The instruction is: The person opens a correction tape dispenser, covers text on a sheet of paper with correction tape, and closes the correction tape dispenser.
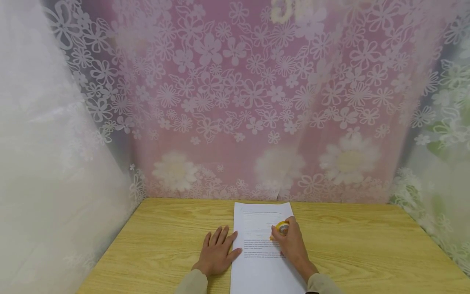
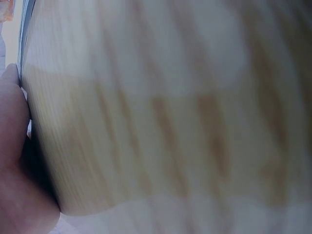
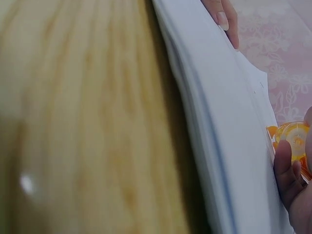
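A stack of printed paper sheets [image 1: 262, 275] lies lengthwise on the table, its text upside down in the head view. My right hand [image 1: 294, 247] pinches a yellow-orange correction tape [image 1: 282, 227] between thumb and fingers, its tip down at the printed lines. In the right wrist view the correction tape [image 3: 292, 137] shows a see-through body with round reels inside. My left hand [image 1: 216, 253] rests palm down on the table with fingers spread, the index fingertip and thumb over the left edge of the stack. Only part of the left hand [image 2: 14, 131] shows in the left wrist view.
A wood-grain table [image 1: 367, 245] spreads to both sides of the paper. Behind it hangs a pink curtain [image 1: 227, 102] with white flowers, and pale sheeting [image 1: 55, 163] closes off the left side. Similar flowered sheeting [image 1: 444, 183] hangs on the right.
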Demonstrator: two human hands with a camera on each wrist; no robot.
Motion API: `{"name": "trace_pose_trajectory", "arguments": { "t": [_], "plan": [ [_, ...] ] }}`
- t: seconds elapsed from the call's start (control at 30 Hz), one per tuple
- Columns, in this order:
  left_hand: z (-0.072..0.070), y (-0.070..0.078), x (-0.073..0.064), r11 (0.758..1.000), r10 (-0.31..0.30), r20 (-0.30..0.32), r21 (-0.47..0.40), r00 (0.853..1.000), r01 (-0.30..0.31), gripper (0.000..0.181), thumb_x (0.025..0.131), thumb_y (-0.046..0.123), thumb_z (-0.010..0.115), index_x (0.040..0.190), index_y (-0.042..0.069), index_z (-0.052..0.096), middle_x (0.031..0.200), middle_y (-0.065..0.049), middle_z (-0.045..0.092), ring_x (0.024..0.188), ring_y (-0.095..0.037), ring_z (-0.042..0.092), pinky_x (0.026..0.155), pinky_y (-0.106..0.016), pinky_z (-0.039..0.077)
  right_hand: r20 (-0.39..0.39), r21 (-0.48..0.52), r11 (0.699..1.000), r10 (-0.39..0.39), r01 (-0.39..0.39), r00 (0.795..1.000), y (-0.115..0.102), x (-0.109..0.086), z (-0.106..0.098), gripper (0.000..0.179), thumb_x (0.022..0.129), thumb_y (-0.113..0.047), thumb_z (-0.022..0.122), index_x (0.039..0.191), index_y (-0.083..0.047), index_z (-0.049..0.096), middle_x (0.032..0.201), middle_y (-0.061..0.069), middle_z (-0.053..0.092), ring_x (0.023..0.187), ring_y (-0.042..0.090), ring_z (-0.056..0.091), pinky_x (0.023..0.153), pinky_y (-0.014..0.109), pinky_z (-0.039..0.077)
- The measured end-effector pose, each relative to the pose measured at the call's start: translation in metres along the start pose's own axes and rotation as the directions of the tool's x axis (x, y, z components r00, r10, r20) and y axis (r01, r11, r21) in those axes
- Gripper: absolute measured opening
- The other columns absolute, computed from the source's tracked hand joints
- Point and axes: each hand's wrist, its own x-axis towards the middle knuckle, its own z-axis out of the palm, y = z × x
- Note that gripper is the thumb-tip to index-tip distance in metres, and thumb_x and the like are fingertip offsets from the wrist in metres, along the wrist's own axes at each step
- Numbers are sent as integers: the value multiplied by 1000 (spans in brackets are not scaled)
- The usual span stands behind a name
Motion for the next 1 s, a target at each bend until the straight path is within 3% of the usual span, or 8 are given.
{"name": "trace_pose_trajectory", "arguments": {
  "t": [0.47,0.7,1.0],
  "plan": [
    [8,-7,5,999,-19,13,27,1000,19,66,97,63,27,149,24,37,156,-9,22,143,-33,13,109,-59,4,5,-13,1000,18,-18,1000,4,3,-2,42,90,-22,67,110,3,40,101,15,49,84,22,52,65,27,47],
    [9,-7,4,999,-24,15,40,1000,23,66,97,64,26,149,25,37,156,-9,23,143,-32,14,109,-59,5,10,-3,1000,28,-28,1000,5,1,-3,44,90,-24,67,111,3,39,101,17,48,81,23,53,56,26,47],
    [10,-8,5,999,-16,9,34,1000,16,65,97,63,27,149,24,37,155,-10,24,142,-33,14,109,-60,5,-7,-13,1000,9,-9,1000,5,1,-6,42,90,-22,67,109,4,40,99,17,51,80,21,55,62,27,48]
  ]
}}
